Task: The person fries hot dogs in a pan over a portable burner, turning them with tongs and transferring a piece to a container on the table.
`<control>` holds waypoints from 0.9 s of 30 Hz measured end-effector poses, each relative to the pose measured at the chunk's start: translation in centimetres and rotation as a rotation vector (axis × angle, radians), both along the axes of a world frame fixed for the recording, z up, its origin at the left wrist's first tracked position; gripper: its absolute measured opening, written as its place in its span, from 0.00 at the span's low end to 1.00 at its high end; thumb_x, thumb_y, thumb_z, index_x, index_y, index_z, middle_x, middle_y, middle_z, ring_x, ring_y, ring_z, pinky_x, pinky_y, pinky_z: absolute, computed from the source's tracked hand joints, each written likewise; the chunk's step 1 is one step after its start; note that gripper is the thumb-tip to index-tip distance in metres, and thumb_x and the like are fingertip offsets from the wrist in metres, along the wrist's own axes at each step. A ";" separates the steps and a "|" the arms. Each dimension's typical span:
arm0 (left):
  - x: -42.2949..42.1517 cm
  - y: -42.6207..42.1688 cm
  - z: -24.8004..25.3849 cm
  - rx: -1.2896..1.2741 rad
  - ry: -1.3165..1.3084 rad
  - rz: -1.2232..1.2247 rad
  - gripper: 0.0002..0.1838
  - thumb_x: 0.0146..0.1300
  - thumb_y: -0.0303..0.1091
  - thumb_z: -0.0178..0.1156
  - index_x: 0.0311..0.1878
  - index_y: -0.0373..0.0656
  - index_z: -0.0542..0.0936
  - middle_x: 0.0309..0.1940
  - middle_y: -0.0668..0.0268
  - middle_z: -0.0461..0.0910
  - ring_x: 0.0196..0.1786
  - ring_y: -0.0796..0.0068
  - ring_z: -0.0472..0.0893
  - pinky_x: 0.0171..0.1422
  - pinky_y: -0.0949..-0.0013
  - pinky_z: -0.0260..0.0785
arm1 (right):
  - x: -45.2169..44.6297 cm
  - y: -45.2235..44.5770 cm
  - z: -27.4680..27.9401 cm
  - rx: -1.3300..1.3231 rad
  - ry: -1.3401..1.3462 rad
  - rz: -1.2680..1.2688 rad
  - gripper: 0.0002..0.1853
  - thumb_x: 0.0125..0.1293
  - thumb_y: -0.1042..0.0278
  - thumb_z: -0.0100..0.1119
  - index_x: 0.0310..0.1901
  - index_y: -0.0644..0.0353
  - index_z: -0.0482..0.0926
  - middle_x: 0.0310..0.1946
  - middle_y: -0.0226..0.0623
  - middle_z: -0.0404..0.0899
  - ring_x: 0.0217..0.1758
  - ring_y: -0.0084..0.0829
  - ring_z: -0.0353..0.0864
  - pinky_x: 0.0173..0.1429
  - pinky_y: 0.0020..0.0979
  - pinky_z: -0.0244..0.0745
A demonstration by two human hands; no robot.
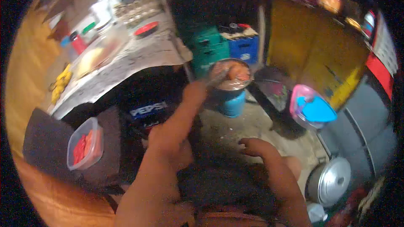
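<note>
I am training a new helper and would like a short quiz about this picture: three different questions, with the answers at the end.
1. Which of the person's hands is nearer the pan? A) left B) right
2. True or false: the clear tub with red food is on the person's left side.
3. Fill the gap: the white lettering reads ____.

Key:
1. A, the left hand.
2. True.
3. PEPSI.
</note>
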State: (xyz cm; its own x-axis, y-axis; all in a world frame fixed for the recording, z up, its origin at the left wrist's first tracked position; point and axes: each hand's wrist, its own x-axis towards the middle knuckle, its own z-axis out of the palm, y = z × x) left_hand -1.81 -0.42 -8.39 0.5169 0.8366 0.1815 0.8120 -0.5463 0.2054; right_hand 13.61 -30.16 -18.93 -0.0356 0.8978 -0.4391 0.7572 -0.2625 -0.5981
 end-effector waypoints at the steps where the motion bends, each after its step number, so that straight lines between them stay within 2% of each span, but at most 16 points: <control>1: 0.1 -0.7 0.8 0.011 -0.020 0.000 0.14 0.66 0.37 0.56 0.45 0.41 0.87 0.44 0.48 0.86 0.47 0.44 0.86 0.54 0.44 0.77 | -0.4 -0.1 1.7 0.032 -0.105 0.074 0.33 0.67 0.45 0.64 0.68 0.54 0.73 0.61 0.49 0.81 0.63 0.50 0.81 0.64 0.46 0.76; 3: -0.1 -2.0 3.3 0.005 -0.039 -0.044 0.14 0.66 0.38 0.57 0.45 0.42 0.87 0.44 0.47 0.86 0.47 0.43 0.85 0.54 0.45 0.77 | -0.7 -0.3 4.1 0.035 -0.023 0.047 0.33 0.66 0.43 0.64 0.68 0.54 0.73 0.61 0.49 0.81 0.62 0.50 0.81 0.64 0.46 0.76; 6: -0.3 -3.5 7.2 -0.007 -0.149 -0.115 0.15 0.66 0.41 0.59 0.44 0.42 0.86 0.44 0.47 0.86 0.48 0.42 0.85 0.54 0.45 0.77 | -0.6 -0.4 4.4 0.025 -0.051 0.002 0.35 0.66 0.41 0.65 0.68 0.54 0.73 0.61 0.50 0.81 0.62 0.50 0.81 0.64 0.45 0.76; 9: 0.4 0.9 8.1 0.140 -0.203 -0.177 0.16 0.65 0.45 0.62 0.45 0.42 0.86 0.44 0.47 0.86 0.48 0.43 0.85 0.54 0.45 0.77 | -0.2 -0.5 2.9 0.045 -0.106 0.003 0.35 0.66 0.40 0.64 0.68 0.53 0.74 0.60 0.50 0.81 0.62 0.50 0.81 0.65 0.45 0.76; 13: -0.7 0.0 16.1 0.197 -0.286 -0.145 0.17 0.63 0.44 0.65 0.48 0.43 0.87 0.42 0.48 0.86 0.46 0.47 0.86 0.54 0.49 0.78 | -0.5 -0.7 2.8 0.026 -0.106 -0.025 0.35 0.66 0.41 0.65 0.68 0.53 0.74 0.59 0.51 0.82 0.61 0.50 0.81 0.64 0.46 0.76; 15: -1.8 1.0 19.6 0.335 -0.205 -0.194 0.17 0.63 0.44 0.64 0.48 0.43 0.87 0.40 0.49 0.87 0.46 0.50 0.87 0.54 0.51 0.78 | 0.2 -0.5 1.6 0.019 -0.103 -0.026 0.35 0.65 0.41 0.65 0.68 0.53 0.74 0.58 0.51 0.82 0.61 0.51 0.82 0.64 0.46 0.76; 17: -3.7 -1.4 24.6 0.243 -0.288 -0.160 0.17 0.63 0.45 0.65 0.48 0.44 0.87 0.37 0.50 0.87 0.42 0.53 0.88 0.50 0.53 0.80 | 0.2 -0.8 1.9 0.017 -0.105 -0.020 0.35 0.65 0.41 0.66 0.68 0.53 0.73 0.58 0.51 0.83 0.60 0.51 0.82 0.63 0.46 0.76; 19: -5.5 0.7 27.4 0.509 -0.224 -0.176 0.16 0.62 0.46 0.66 0.46 0.45 0.87 0.35 0.52 0.87 0.36 0.55 0.88 0.45 0.55 0.80 | -0.4 -1.1 4.0 0.033 -0.115 -0.006 0.35 0.65 0.41 0.66 0.68 0.53 0.73 0.57 0.51 0.83 0.60 0.51 0.82 0.63 0.46 0.77; 21: -8.5 2.0 30.9 0.380 -0.206 -0.106 0.15 0.62 0.46 0.65 0.43 0.45 0.87 0.35 0.54 0.87 0.35 0.57 0.87 0.44 0.58 0.80 | -0.3 -1.2 3.7 0.019 -0.096 -0.025 0.35 0.65 0.41 0.66 0.68 0.53 0.73 0.57 0.51 0.83 0.60 0.51 0.82 0.62 0.45 0.77; 23: -12.0 3.1 34.0 0.328 -0.319 -0.056 0.15 0.64 0.46 0.64 0.43 0.44 0.86 0.34 0.53 0.86 0.35 0.58 0.87 0.43 0.58 0.80 | -0.4 -1.3 3.6 0.002 -0.079 -0.047 0.35 0.65 0.41 0.66 0.68 0.53 0.73 0.58 0.52 0.82 0.60 0.51 0.82 0.62 0.45 0.77; 24: -14.2 2.0 35.7 0.398 -0.196 -0.051 0.15 0.64 0.44 0.64 0.44 0.43 0.86 0.34 0.54 0.87 0.33 0.59 0.86 0.42 0.58 0.79 | -0.4 -1.4 3.9 -0.009 -0.072 -0.060 0.36 0.65 0.41 0.66 0.68 0.54 0.73 0.58 0.52 0.82 0.61 0.51 0.82 0.62 0.45 0.77; 26: -18.8 1.9 38.7 0.489 -0.118 0.032 0.14 0.63 0.40 0.66 0.47 0.43 0.86 0.31 0.58 0.86 0.27 0.62 0.83 0.36 0.58 0.77 | -0.3 -1.5 3.6 0.005 -0.065 -0.071 0.36 0.65 0.42 0.66 0.68 0.54 0.72 0.59 0.52 0.82 0.61 0.51 0.82 0.62 0.45 0.78; 27: -20.9 2.1 39.7 0.493 -0.168 0.096 0.14 0.63 0.38 0.67 0.48 0.43 0.85 0.27 0.61 0.83 0.24 0.65 0.81 0.31 0.59 0.74 | 0.0 -1.6 2.8 0.031 -0.063 -0.068 0.36 0.65 0.42 0.66 0.68 0.55 0.72 0.59 0.52 0.82 0.61 0.51 0.82 0.62 0.45 0.77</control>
State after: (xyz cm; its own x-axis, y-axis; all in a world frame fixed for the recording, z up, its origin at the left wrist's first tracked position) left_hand -22.73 1.67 31.33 0.3720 0.6734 0.6389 0.8412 -0.5355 0.0746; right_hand 13.58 -31.71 -16.09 0.0524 0.9103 -0.4107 0.7746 -0.2966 -0.5585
